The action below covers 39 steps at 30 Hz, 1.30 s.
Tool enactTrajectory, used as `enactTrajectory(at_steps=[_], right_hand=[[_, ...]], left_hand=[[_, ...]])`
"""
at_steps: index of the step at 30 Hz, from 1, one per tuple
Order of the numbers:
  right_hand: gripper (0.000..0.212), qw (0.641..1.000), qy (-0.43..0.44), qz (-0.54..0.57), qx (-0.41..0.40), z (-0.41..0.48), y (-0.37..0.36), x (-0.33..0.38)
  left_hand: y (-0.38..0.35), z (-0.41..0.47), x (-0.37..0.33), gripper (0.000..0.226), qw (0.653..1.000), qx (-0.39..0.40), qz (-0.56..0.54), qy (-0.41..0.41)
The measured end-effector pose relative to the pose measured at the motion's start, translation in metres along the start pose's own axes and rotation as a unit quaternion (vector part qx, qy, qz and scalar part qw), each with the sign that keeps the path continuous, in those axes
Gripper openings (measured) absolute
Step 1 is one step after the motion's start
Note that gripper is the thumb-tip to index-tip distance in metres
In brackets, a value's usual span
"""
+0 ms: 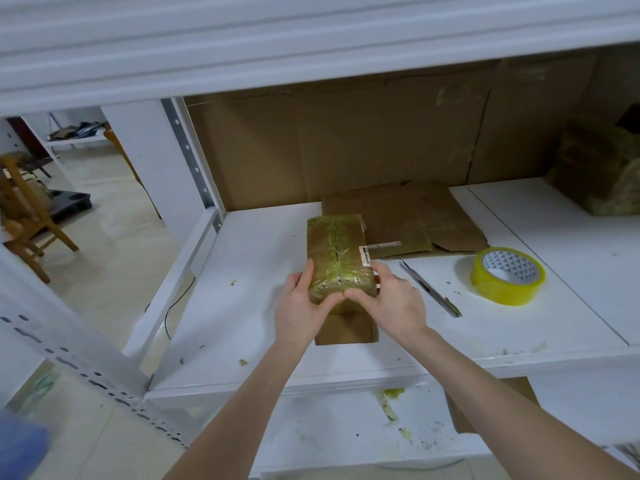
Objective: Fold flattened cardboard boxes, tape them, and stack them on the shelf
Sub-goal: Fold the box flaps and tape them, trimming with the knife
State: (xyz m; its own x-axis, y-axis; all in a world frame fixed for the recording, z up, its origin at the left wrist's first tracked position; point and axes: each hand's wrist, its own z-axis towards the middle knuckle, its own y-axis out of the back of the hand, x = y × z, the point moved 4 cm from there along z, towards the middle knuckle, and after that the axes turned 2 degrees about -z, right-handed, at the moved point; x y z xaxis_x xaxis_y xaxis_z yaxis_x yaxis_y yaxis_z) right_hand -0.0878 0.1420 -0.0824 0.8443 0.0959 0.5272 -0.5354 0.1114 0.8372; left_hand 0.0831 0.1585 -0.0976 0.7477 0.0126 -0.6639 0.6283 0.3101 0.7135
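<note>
2 arms extended forward; left hand (pixel 302 306) and right hand (pixel 398 301) grip box (pixel 335 249) sides, thumbs touching.

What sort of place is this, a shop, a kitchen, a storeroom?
Most likely a storeroom or small packing area: white metal shelving, flattened cardboard lying on it, and a tape roll and cutter beside the taped box that the left hand and right hand hold.

white metal shelving unit (pixel 259 323), grey perforated upright (pixel 188 150) at its far left corner. pale tiled floor (pixel 114 271) to the left. wooden chair (pixel 31 230) at left edge, dark tray (pixel 71 202) on the floor beyond it. second white rack (pixel 76 140) far left. light soft, even.
</note>
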Motion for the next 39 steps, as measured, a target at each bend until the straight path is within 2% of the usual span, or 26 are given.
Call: enactTrajectory(at_steps=[2,4,10,12,18,23,26,29,32,36,39], right_hand=[[0.072,0.999,-0.007,-0.037,-0.01,0.001,-0.001,0.003],[0.067,0.999,-0.01,-0.026,-0.028,0.004,-0.003,0.001],[0.045,0.99,-0.005,0.138,-0.033,-0.001,-0.011,-0.02],[0.04,0.982,-0.015,0.188,-0.029,-0.003,-0.015,-0.025],[0.031,0.932,-0.079,0.353,-0.03,-0.005,-0.026,-0.03],[0.031,0.954,-0.071,0.289,-0.031,-0.007,-0.024,-0.029],[0.024,0.967,-0.044,0.251,-0.004,-0.005,-0.014,-0.024],[0.029,0.974,-0.044,0.221,-0.017,0.003,-0.009,-0.019],[0.027,0.97,-0.065,0.231,-0.026,0.006,-0.015,-0.02],[0.021,0.976,-0.06,0.204,-0.036,0.001,-0.011,-0.019],[0.034,0.992,-0.047,0.11,-0.028,-0.003,-0.004,-0.01]], left_hand=[[-0.001,0.001,-0.002,0.079,0.999,-0.021,0.039,0.001],[-0.001,0.002,-0.002,0.074,0.999,-0.042,0.025,-0.005],[0.0,-0.005,0.013,0.051,0.99,-0.04,-0.131,0.004],[-0.001,-0.01,0.015,0.047,0.99,-0.045,-0.134,-0.002],[-0.017,-0.014,0.018,0.04,0.976,-0.048,-0.207,0.05],[-0.012,-0.014,0.019,0.041,0.977,-0.009,-0.21,0.036],[-0.005,-0.012,0.018,0.033,0.96,0.031,-0.275,0.041],[-0.001,-0.008,0.02,0.031,0.944,0.022,-0.322,0.074],[-0.002,-0.006,0.021,0.037,0.945,0.02,-0.319,0.074],[-0.006,-0.004,0.02,0.045,0.972,0.016,-0.23,0.046],[-0.004,-0.012,0.005,0.047,0.993,-0.032,-0.111,0.028]])
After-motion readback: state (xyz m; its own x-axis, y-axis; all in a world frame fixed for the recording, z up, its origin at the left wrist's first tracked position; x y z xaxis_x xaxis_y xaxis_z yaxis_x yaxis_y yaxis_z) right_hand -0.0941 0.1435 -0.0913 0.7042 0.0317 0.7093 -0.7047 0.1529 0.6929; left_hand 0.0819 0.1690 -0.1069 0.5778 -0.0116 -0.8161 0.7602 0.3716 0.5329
